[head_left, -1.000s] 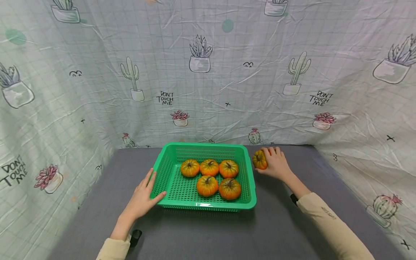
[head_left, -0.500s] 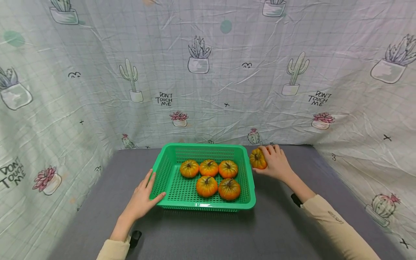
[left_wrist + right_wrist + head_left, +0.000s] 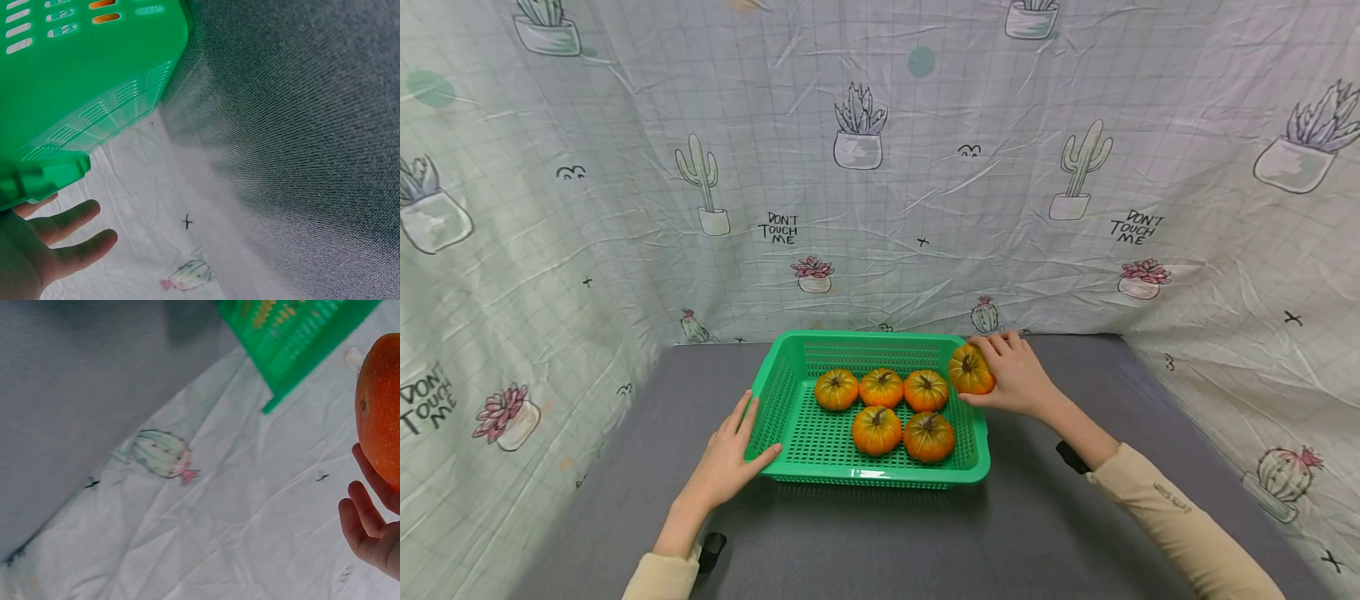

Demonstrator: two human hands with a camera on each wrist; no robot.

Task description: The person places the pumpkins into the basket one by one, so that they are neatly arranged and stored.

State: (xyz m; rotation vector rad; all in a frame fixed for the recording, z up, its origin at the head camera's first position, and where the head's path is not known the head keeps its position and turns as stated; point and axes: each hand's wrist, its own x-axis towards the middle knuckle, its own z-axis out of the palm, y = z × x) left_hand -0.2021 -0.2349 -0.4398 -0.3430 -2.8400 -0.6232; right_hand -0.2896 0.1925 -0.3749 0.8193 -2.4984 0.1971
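Observation:
A small orange pumpkin (image 3: pixel 972 370) with green streaks is gripped by my right hand (image 3: pixel 1015 375) over the right rim of the green basket (image 3: pixel 880 476). In the right wrist view the pumpkin (image 3: pixel 382 412) shows its orange underside, raised above the basket. Inside the basket sit several similar pumpkins, among them a back-left pumpkin (image 3: pixel 837 390) and a front-right pumpkin (image 3: pixel 929 437). My left hand (image 3: pixel 722 462) rests at the basket's left side, fingers extended and thumb over the rim. From the left wrist view, the fingers (image 3: pixel 72 224) lie along the outside, just under the rim.
The basket stands on a dark grey table (image 3: pixel 865 542). A pale curtain (image 3: pixel 925 200) printed with cacti rises behind the table and along both sides. Within the basket, bare mesh floor (image 3: pixel 816 425) shows at the front left.
My right hand has carried the pumpkin leftward, from beside the basket to over its right rim. The left hand and the pumpkins in the basket have stayed put.

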